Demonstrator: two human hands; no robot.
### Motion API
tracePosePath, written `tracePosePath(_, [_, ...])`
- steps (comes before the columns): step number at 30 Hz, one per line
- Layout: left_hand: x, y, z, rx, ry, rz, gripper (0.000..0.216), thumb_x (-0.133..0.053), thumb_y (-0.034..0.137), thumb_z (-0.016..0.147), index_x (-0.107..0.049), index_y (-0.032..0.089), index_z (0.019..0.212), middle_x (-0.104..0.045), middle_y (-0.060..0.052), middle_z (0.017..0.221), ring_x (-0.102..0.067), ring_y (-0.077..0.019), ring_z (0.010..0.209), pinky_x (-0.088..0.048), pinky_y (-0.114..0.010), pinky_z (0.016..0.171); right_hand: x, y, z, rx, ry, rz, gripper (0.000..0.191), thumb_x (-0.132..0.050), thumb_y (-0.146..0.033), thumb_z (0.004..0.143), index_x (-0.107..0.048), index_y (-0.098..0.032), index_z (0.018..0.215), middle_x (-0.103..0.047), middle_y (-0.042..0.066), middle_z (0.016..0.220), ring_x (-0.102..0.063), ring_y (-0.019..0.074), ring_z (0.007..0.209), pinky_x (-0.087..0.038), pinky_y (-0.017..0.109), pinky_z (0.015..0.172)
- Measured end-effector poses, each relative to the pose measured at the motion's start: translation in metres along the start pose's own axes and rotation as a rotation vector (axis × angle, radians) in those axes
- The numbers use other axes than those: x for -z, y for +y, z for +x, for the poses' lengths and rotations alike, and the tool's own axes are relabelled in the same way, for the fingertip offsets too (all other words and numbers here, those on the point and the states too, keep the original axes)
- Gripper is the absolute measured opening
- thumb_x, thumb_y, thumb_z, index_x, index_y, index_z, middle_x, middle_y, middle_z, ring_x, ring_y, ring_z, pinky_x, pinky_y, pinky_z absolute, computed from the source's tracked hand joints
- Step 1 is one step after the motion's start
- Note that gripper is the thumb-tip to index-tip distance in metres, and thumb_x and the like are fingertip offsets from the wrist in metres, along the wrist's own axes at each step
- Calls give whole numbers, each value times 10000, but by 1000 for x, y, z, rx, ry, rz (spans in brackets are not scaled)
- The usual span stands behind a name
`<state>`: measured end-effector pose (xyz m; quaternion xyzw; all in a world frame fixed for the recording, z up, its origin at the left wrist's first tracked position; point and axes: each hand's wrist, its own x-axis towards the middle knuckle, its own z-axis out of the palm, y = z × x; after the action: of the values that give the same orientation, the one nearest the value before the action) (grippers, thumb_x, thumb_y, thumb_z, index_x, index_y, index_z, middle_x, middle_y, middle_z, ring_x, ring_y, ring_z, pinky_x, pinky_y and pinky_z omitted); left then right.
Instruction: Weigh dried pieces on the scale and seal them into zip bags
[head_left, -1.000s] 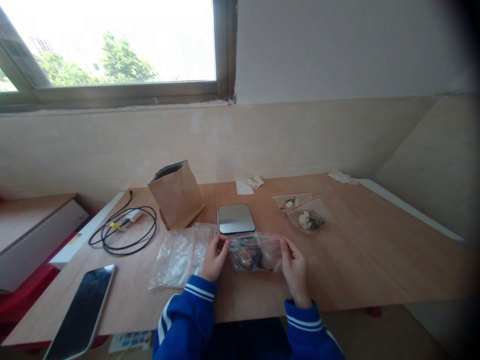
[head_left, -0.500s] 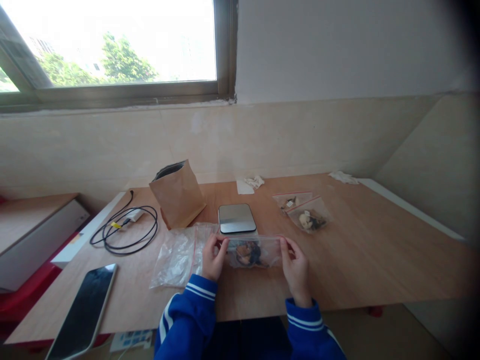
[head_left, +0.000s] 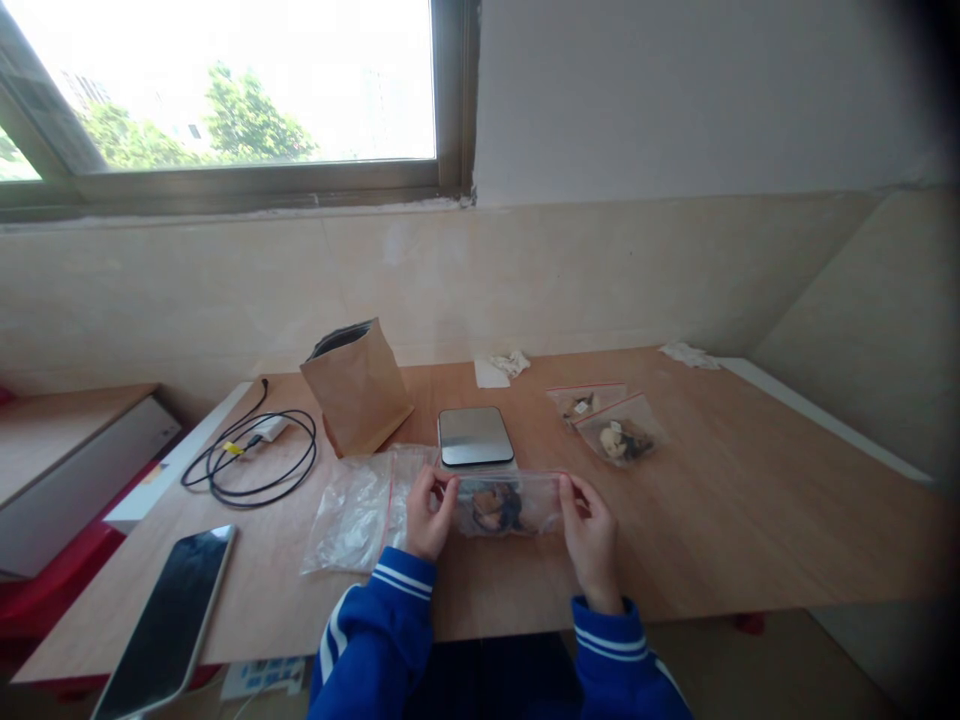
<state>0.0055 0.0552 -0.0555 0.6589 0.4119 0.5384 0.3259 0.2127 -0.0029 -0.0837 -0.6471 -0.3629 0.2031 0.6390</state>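
My left hand [head_left: 427,518] and my right hand [head_left: 590,535] pinch the two top corners of a small clear zip bag [head_left: 504,505] that holds dark and pale pieces. The bag hangs just above the wooden table [head_left: 750,510], right in front of a small metal-topped scale [head_left: 474,437]. Both sleeves are blue with white stripes. A pile of empty clear bags [head_left: 360,505] lies beside my left hand.
An open brown paper bag [head_left: 356,388] stands behind the scale. Two filled zip bags [head_left: 611,425] lie to the right. A coiled black cable [head_left: 255,458] and a phone [head_left: 169,625] lie at the left. Crumpled tissue [head_left: 508,363] sits near the wall.
The zip bag has been raised from lying tilted on the table to hanging upright between both hands, which moved slightly up and away from me.
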Motion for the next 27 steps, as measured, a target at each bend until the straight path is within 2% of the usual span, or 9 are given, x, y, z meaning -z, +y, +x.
tracePosePath(4, [0, 1, 0, 16, -22, -31, 241, -552, 383, 839, -609, 159, 774, -566, -30, 754, -515, -140, 687, -399, -251, 624, -1, -4, -1, -35, -1, 56, 519, -543, -609, 772, -659, -128, 931, -719, 136, 868, -673, 239, 750, -529, 326, 650])
tracePosePath(9, [0, 2, 0, 8, -72, -49, 241, -512, 379, 864, -597, 160, 915, -592, -50, 862, -543, -156, 745, -415, -270, 666, 0, -8, -1, -95, -51, 135, 480, -553, -581, 779, -635, -139, 946, -722, 120, 874, -677, 245, 797, -531, 328, 696])
tracePosePath(15, [2, 1, 0, -53, -172, -42, 254, -476, 373, 886, -608, 158, 911, -581, -65, 898, -547, -185, 834, -410, -288, 714, 0, -11, -2, -65, -113, 164, 423, -582, -536, 780, -641, -158, 960, -705, 97, 927, -655, 244, 866, -518, 349, 766])
tracePosePath(21, [0, -2, 1, -62, -155, -13, 175, -538, 329, 859, -588, 161, 866, -571, -53, 866, -549, -180, 843, -411, -286, 744, -3, -9, -2, -31, -139, 156, 334, -645, -476, 759, -628, -189, 929, -675, 58, 919, -625, 215, 860, -486, 362, 812])
tracePosePath(27, [-3, -10, 0, -20, -139, 38, 181, -545, 339, 860, -581, 165, 893, -555, -42, 857, -524, -150, 769, -410, -257, 665, -2, -11, -3, -50, -119, 168, 329, -651, -476, 753, -624, -193, 919, -665, 46, 886, -611, 205, 830, -483, 341, 772])
